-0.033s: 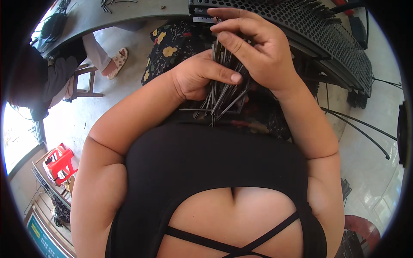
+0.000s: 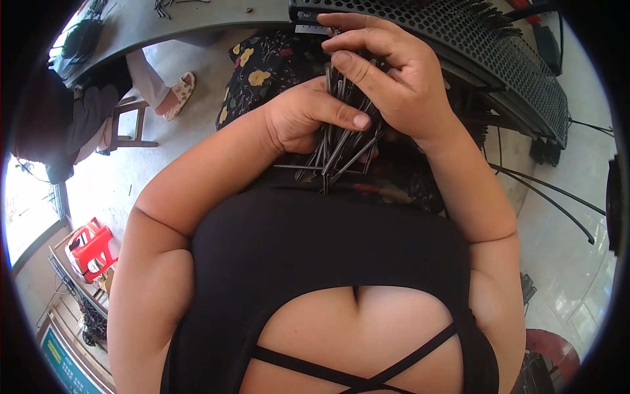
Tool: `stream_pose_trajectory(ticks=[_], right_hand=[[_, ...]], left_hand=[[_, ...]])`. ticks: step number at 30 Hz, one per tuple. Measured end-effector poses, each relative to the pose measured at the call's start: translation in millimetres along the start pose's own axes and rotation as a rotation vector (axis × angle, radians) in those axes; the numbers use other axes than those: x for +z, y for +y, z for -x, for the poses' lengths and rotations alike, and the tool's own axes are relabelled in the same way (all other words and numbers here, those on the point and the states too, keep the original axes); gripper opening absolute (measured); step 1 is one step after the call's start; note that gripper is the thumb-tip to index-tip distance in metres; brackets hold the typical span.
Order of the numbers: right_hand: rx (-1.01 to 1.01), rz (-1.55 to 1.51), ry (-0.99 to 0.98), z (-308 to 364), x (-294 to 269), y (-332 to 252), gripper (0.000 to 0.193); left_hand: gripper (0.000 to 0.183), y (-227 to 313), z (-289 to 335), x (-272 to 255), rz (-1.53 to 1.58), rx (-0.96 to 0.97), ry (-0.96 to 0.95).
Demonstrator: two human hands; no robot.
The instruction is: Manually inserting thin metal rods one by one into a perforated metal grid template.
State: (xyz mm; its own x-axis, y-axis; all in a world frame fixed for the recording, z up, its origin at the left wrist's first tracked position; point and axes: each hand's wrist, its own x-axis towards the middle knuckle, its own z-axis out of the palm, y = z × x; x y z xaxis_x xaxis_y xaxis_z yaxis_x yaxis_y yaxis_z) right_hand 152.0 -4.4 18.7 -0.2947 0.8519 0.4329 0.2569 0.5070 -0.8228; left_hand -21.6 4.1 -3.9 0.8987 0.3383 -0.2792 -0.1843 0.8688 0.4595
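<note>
My left hand (image 2: 312,115) is wrapped round a loose bundle of thin, dark metal strips (image 2: 341,148), its thumb lying across them. The strips fan out below the hand toward my black top, and their upper ends rise between my two hands. My right hand (image 2: 400,72) is just above and to the right, by the upper ends of the bundle. Its fingers are bent, the thumb close to the fingertips, and a small dark bit shows between them that I cannot make out. Dark flowered cloth (image 2: 259,79) lies beneath the hands.
A black perforated metal panel (image 2: 459,39), with dark strips along its far edge, slants off at the right. A grey table (image 2: 190,23) spans the back, with several strips on it. Another person's foot (image 2: 178,98) and a wooden stool (image 2: 134,128) are at left, a red plastic stool (image 2: 95,243) below.
</note>
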Motion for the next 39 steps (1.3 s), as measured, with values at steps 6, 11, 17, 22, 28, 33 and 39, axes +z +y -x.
stream_pose_trajectory(ticks=[6, 11, 17, 22, 28, 33, 39], right_hand=[[0.004, 0.152, 0.064, 2.4, 6.0, -3.8, 0.023], [0.011, 0.153, 0.352, -6.1, 10.6, -33.3, 0.021], [-0.236, 0.353, -0.341, 25.3, -2.0, -43.5, 0.063], [-0.309, 0.461, -0.365, 26.5, 26.5, -30.9, 0.042], [-0.544, 0.406, -0.296, 31.6, 37.5, -18.9, 0.013], [-0.187, -0.179, -0.251, 34.9, 20.0, -36.2, 0.027], [0.626, -0.949, 0.483, 26.0, -8.5, -34.2, 0.031]], left_hand=[[0.029, -6.0, -6.7, -10.1, -0.05, -0.026, -0.074], [0.021, -4.3, -4.7, -9.4, -0.032, 0.067, 0.142], [0.021, -11.1, -0.4, -19.3, -0.096, 0.249, 0.359], [0.021, -24.8, -8.9, -56.2, 0.13, 0.346, -0.178], [0.018, -5.1, 4.8, -23.4, 0.268, 0.194, -0.088], [0.024, 0.0, -1.0, -23.8, 0.349, 0.198, 0.281], [0.031, -9.7, 2.4, -1.8, 0.008, 0.382, 0.387]])
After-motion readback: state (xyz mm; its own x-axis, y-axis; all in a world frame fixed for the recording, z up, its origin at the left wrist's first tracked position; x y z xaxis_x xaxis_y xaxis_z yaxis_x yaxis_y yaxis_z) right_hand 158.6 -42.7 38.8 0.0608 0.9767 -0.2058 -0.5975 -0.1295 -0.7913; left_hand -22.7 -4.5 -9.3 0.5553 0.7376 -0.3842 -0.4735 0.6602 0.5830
